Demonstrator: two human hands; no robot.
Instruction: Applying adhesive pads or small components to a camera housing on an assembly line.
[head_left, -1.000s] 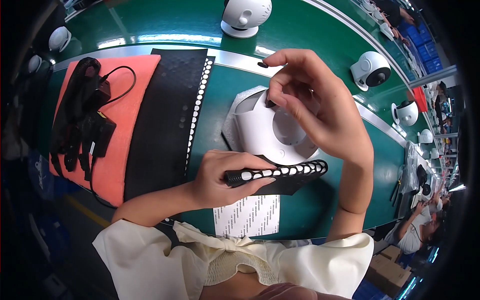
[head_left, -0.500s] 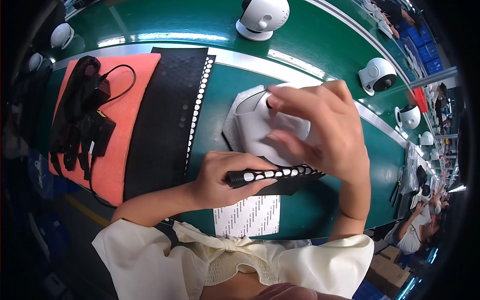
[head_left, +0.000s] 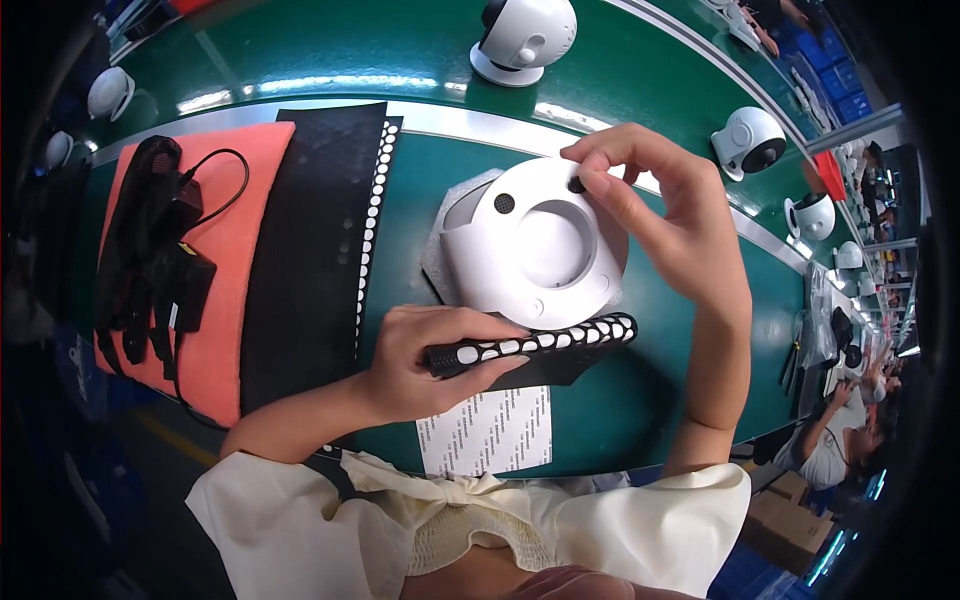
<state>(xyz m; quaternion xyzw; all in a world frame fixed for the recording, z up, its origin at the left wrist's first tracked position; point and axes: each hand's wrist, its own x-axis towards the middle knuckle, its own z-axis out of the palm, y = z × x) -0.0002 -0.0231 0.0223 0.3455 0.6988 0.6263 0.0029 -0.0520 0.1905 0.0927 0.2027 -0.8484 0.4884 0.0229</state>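
A white rounded device housing [head_left: 475, 265] lies in front of me, its flat ring-shaped base turned up around a circular recess. One black round pad [head_left: 505, 203] sits at the base's upper left. At its upper right is a second black pad [head_left: 576, 184], partly under the fingertips of my right hand [head_left: 665, 215], whose thumb and index finger are closed on it. My left hand [head_left: 415, 360] grips a folded black pad sheet [head_left: 575, 340] with white dots along its edge, held against the near side of the base. Two bare round spots show on the lower base.
Left of the housing lie a black dotted sheet [head_left: 310, 240] and an orange foam mat [head_left: 255, 220] bearing black adapters and cables [head_left: 185, 260]. White printed paper [head_left: 490, 435] lies near me. White cameras [head_left: 525, 45] stand along the green bench beyond. People work at right.
My right hand has come from above the housing to the base's upper-right pad, its fingers drawing together. The base and both pads now show. My left hand still holds the sheet.
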